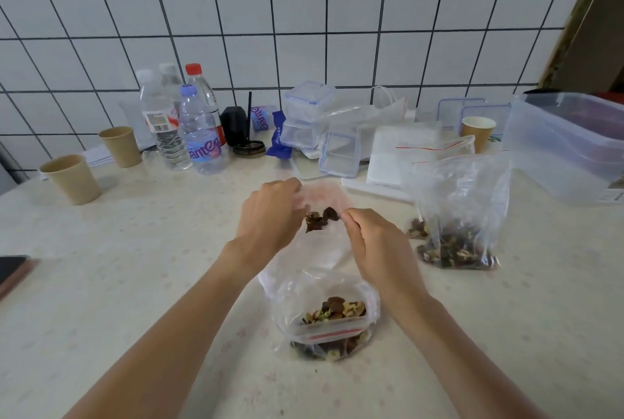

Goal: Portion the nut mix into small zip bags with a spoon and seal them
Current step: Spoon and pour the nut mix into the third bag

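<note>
Clear plastic of the small zip bag (324, 216) stretches crosswise between my hands, well in from the table's (135, 283) edges, left hand (270, 212) and right hand (371, 236) each pinching an end, nuts (319, 218) showing between them

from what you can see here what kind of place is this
Probably a home kitchen or pantry counter used for packing food. A white tiled wall runs behind a pale counter crowded with water bottles, paper cups and clear plastic food boxes, and both hands hold a small zip bag of nuts.
</note>
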Tool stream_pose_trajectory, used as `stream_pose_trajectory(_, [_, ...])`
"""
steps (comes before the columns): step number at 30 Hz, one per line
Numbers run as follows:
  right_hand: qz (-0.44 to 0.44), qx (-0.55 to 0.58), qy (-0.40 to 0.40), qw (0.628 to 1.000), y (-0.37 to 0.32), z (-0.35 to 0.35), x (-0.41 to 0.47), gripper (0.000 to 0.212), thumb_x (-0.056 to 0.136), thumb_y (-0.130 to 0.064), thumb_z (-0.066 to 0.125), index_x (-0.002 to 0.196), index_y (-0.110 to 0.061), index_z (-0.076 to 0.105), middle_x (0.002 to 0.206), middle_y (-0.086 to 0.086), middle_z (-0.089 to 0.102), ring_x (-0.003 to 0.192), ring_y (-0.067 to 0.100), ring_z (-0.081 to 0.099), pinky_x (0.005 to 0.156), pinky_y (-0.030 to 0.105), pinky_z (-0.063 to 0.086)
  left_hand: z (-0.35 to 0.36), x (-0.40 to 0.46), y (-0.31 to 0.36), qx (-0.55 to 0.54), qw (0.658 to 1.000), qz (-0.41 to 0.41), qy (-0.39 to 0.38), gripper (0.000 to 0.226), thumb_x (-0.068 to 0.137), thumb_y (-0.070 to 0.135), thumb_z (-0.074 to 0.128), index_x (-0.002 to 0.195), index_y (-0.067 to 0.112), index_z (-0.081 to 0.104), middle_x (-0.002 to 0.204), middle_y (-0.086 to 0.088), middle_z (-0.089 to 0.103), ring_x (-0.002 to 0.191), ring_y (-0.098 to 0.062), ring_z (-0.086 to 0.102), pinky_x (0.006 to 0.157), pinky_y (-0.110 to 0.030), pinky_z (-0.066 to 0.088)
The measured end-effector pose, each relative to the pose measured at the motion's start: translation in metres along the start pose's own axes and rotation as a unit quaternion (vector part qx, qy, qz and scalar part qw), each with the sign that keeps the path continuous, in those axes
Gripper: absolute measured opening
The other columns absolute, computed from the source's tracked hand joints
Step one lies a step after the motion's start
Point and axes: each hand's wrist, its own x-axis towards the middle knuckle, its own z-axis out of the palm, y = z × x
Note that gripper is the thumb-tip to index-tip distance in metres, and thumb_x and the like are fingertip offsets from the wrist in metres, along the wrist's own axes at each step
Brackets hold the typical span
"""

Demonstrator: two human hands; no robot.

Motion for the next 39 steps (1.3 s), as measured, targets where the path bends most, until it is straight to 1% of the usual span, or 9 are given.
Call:
stream_pose_trajectory(4, [0.076, 0.038, 0.010, 0.996, 0.005, 0.007, 0.000, 0.030, 0.109, -0.028, 0.043, 0.115, -0.013, 0.069, 0.101, -0.001, 0.076, 0.084, 0.018, 0.070, 0.077, 0.042, 0.058, 0.003, -0.012, -0.001, -0.042, 0.992, 0.056, 0.102, 0.009, 0.099, 0.026, 0.064, 0.103, 0.022, 0.058, 0.088, 0.005, 0.055, 0.069, -0.021, 0.059, 0.052, -0.028, 0.041])
stream_pose_trajectory(8, [0.141, 0.109, 0.026, 0.984, 0.008, 0.009, -0.003, 0.031, 0.107, -0.037, 0.040, 0.110, -0.020, 0.066, 0.096, -0.012, 0.075, 0.085, 0.008, 0.070, 0.079, 0.037, 0.059, 0.001, -0.016, -0.009, -0.054, 0.996, -0.064, 0.019, 0.071, 0.079, 0.065, 0.077, 0.131, 0.027, 0.048, 0.121, 0.004, 0.060, 0.097, -0.023, 0.064, 0.070, -0.035, 0.047])
stream_pose_trajectory(11, [0.150, 0.124, 0.024, 0.981, 0.010, 0.011, -0.003, 0.032, 0.108, -0.039, 0.040, 0.110, -0.020, 0.066, 0.095, -0.013, 0.075, 0.086, 0.006, 0.070, 0.080, 0.037, 0.059, -0.001, -0.020, -0.020, -0.086, 0.981, -0.165, -0.052, 0.094, 0.061, 0.078, 0.081, 0.130, 0.022, 0.049, 0.108, 0.007, 0.059, 0.088, -0.016, 0.056, 0.065, -0.031, 0.042])
stream_pose_trajectory(15, [0.157, 0.140, 0.027, 0.977, 0.010, 0.013, -0.003, 0.030, 0.109, -0.035, 0.042, 0.107, -0.018, 0.066, 0.093, -0.013, 0.075, 0.083, 0.002, 0.070, 0.079, 0.032, 0.059, 0.008, -0.028, -0.029, -0.114, 0.973, -0.179, -0.096, 0.051, 0.072, 0.059, 0.084, 0.092, 0.016, 0.065, 0.080, 0.003, 0.064, 0.070, -0.015, 0.062, 0.057, -0.032, 0.051])
stream_pose_trajectory(20, [0.152, 0.148, 0.017, 0.977, 0.008, 0.014, -0.002, 0.028, 0.109, -0.030, 0.043, 0.105, -0.015, 0.065, 0.092, -0.010, 0.077, 0.081, 0.005, 0.070, 0.078, 0.030, 0.057, 0.011, -0.030, -0.030, -0.246, 0.956, -0.147, -0.061, 0.016, 0.079, 0.023, 0.079, 0.083, 0.011, 0.070, 0.077, -0.005, 0.070, 0.074, -0.026, 0.067, 0.063, -0.039, 0.056])
stream_pose_trajectory(28, [0.170, 0.193, 0.023, 0.966, 0.008, 0.017, -0.002, 0.028, 0.109, -0.027, 0.042, 0.100, -0.015, 0.066, 0.084, -0.010, 0.076, 0.067, -0.006, 0.066, 0.066, 0.008, 0.048, 0.011, -0.034, -0.026, -0.423, 0.889, -0.164, -0.059, 0.010, 0.087, 0.022, 0.076, 0.092, 0.013, 0.075, 0.087, -0.007, 0.078, 0.085, -0.029, 0.075, 0.072, -0.042, 0.062])
stream_pose_trajectory(32, [0.189, 0.234, 0.009, 0.954, 0.007, 0.019, -0.002, 0.028, 0.110, -0.023, 0.041, 0.097, -0.016, 0.065, 0.082, -0.010, 0.077, 0.065, -0.003, 0.066, 0.066, 0.010, 0.049, 0.008, -0.035, -0.021, -0.448, 0.879, -0.148, -0.069, 0.014, 0.088, 0.017, 0.073, 0.094, 0.005, 0.072, 0.085, -0.007, 0.077, 0.076, -0.026, 0.073, 0.067, -0.039, 0.061])
stream_pose_trajectory(35, [0.218, 0.262, 0.003, 0.940, 0.004, 0.020, -0.003, 0.031, 0.110, -0.026, 0.042, 0.091, -0.017, 0.065, 0.080, -0.009, 0.079, 0.067, 0.008, 0.070, 0.071, 0.019, 0.054, 0.008, -0.038, -0.016, -0.465, 0.872, -0.130, -0.082, 0.030, 0.072, 0.015, 0.066, 0.093, -0.008, 0.065, 0.075, -0.008, 0.068, 0.067, -0.020, 0.063, 0.060, -0.036, 0.052])
stream_pose_trajectory(39, [0.264, 0.298, -0.002, 0.917, 0.004, 0.014, -0.003, 0.033, 0.111, -0.030, 0.040, 0.095, -0.017, 0.067, 0.079, -0.010, 0.079, 0.061, 0.005, 0.069, 0.054, 0.010, 0.045, 0.008, -0.040, -0.016, -0.452, 0.878, -0.115, -0.104, 0.035, 0.068, 0.022, 0.068, 0.092, -0.004, 0.067, 0.076, -0.011, 0.071, 0.066, -0.020, 0.065, 0.060, -0.036, 0.055])
